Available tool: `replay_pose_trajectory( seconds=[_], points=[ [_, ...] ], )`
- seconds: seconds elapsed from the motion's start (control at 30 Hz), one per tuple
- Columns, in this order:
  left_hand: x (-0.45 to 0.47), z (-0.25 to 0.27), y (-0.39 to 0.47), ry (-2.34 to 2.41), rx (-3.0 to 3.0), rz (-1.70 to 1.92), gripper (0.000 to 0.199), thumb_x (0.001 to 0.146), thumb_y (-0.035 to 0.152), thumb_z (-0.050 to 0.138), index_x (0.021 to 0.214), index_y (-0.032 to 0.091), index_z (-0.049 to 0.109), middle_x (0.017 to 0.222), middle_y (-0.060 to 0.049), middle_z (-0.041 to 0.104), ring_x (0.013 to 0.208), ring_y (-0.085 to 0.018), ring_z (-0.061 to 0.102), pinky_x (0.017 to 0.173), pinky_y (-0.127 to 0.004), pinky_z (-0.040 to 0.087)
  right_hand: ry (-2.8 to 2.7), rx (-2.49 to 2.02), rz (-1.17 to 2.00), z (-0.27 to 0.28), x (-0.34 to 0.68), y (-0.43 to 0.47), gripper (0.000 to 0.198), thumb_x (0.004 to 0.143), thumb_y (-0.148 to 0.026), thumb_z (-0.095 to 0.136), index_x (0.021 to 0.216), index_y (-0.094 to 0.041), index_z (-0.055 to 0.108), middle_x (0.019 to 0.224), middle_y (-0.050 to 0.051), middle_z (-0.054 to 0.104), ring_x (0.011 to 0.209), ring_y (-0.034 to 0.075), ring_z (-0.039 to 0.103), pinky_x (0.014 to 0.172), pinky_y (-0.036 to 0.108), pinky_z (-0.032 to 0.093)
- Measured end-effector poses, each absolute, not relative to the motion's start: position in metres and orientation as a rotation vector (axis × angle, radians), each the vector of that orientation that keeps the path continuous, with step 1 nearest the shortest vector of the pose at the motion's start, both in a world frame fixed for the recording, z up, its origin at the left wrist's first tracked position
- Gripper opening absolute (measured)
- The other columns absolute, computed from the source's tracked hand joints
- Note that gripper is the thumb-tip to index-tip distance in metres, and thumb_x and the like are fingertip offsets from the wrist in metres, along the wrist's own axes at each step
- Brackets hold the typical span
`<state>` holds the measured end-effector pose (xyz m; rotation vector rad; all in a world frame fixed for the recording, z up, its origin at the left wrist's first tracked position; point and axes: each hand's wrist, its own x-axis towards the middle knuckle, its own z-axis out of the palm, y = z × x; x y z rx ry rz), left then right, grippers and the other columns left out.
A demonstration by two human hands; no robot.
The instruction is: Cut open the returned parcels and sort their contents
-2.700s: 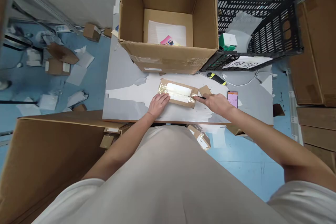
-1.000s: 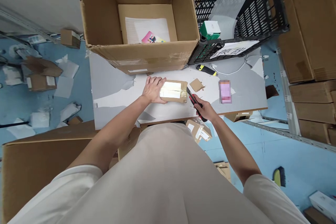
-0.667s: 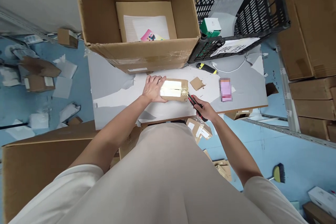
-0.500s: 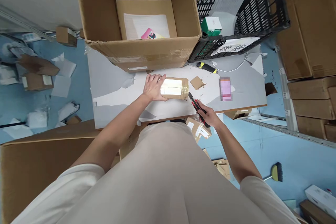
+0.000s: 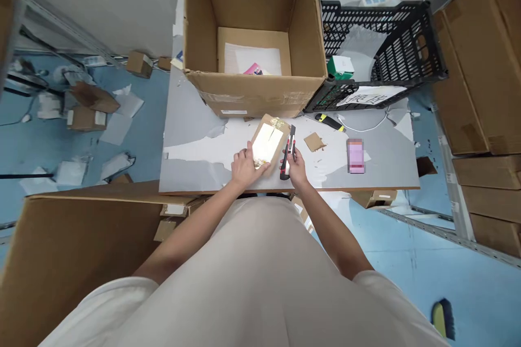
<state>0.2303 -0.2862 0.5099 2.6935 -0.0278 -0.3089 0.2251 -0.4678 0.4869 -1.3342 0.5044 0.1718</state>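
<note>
A small cardboard box (image 5: pixel 268 143) with a white label and shiny tape lies turned at an angle on the table. My left hand (image 5: pixel 245 167) grips its near left corner, thumb over the top and fingers along the side. In my right hand (image 5: pixel 296 167) is a black and red utility knife (image 5: pixel 287 154), held upright just right of the box, its tip pointing away from me. A torn scrap of cardboard (image 5: pixel 314 142) lies to the right of the knife.
Behind stands a large open carton (image 5: pixel 260 89) with papers inside. Beside it, a black plastic crate (image 5: pixel 374 92) holds a green and white box (image 5: pixel 341 67). A yellow and black cutter (image 5: pixel 329 122) and a pink phone-like item (image 5: pixel 355 156) lie on the table (image 5: pixel 382 165). Another big carton (image 5: pixel 89 249) stands left.
The small box has swung from lying sideways to a slanted position. My right hand has moved left with the knife, which now points away from me. The camera view has shifted.
</note>
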Motion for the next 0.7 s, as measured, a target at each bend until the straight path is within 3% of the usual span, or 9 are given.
replay_pose_trajectory(
  seconds=[0.1,0.2,0.37,0.47,0.57,0.6,0.7],
  points=[
    [0.211,0.499,-0.274,-0.07,2.46,-0.298,0.062,0.092,0.038,0.036,0.147,0.012,0.025,0.113,-0.015,0.056,0.106,-0.027,0.052,0.094,-0.042,0.042,0.511,-1.338,0.218,0.49,0.228,-0.463,0.05,0.08,-0.044,0.057,0.126,-0.025,0.046,0.096,0.004,0.063,0.062,0.012,0.055,0.051,0.027,0.051],
    [0.2,0.493,-0.266,-0.028,2.306,-0.313,0.059,0.092,0.035,0.036,0.147,0.016,0.028,0.112,-0.012,0.055,0.103,-0.023,0.055,0.09,-0.037,0.046,0.495,-1.357,0.249,0.497,0.226,-0.467,0.051,0.079,-0.044,0.059,0.125,-0.024,0.046,0.089,0.002,0.063,0.061,0.012,0.055,0.051,0.028,0.05],
    [0.213,0.499,-0.261,-0.017,2.34,-0.307,0.07,0.082,0.034,0.048,0.146,0.014,0.027,0.123,-0.014,0.05,0.112,-0.027,0.053,0.096,-0.042,0.045,0.473,-1.363,0.262,0.504,0.217,-0.467,0.052,0.076,-0.048,0.061,0.12,-0.022,0.048,0.088,0.002,0.064,0.058,0.012,0.054,0.051,0.028,0.05],
    [0.255,0.506,-0.265,-0.16,2.449,-0.266,0.09,0.069,0.034,0.061,0.147,0.009,0.022,0.139,-0.019,0.038,0.131,-0.035,0.036,0.108,-0.047,0.034,0.544,-1.407,0.305,0.502,0.196,-0.469,0.049,0.076,-0.052,0.061,0.112,-0.02,0.053,0.084,0.002,0.064,0.059,0.012,0.056,0.052,0.028,0.051],
    [0.316,0.51,-0.274,-0.335,2.486,-0.265,0.095,0.067,0.042,0.064,0.146,0.009,0.023,0.148,-0.019,0.028,0.139,-0.037,0.024,0.112,-0.048,0.027,0.636,-1.407,0.414,0.5,0.167,-0.469,0.049,0.074,-0.054,0.062,0.111,-0.022,0.054,0.083,0.001,0.064,0.064,0.014,0.061,0.055,0.029,0.053],
    [0.335,0.51,-0.278,-0.425,2.478,-0.285,0.095,0.066,0.044,0.065,0.145,0.008,0.026,0.148,-0.019,0.03,0.139,-0.036,0.025,0.113,-0.047,0.026,0.661,-1.38,0.445,0.499,0.158,-0.468,0.049,0.074,-0.053,0.063,0.112,-0.023,0.053,0.085,0.001,0.065,0.066,0.015,0.063,0.056,0.03,0.054],
    [0.371,0.508,-0.282,-0.594,2.453,-0.416,0.082,0.064,0.047,0.067,0.133,0.009,0.045,0.132,-0.016,0.051,0.125,-0.032,0.046,0.106,-0.041,0.036,0.711,-1.247,0.454,0.497,0.141,-0.463,0.051,0.077,-0.052,0.063,0.119,-0.027,0.047,0.09,0.003,0.066,0.076,0.019,0.067,0.061,0.034,0.056]
  ],
)
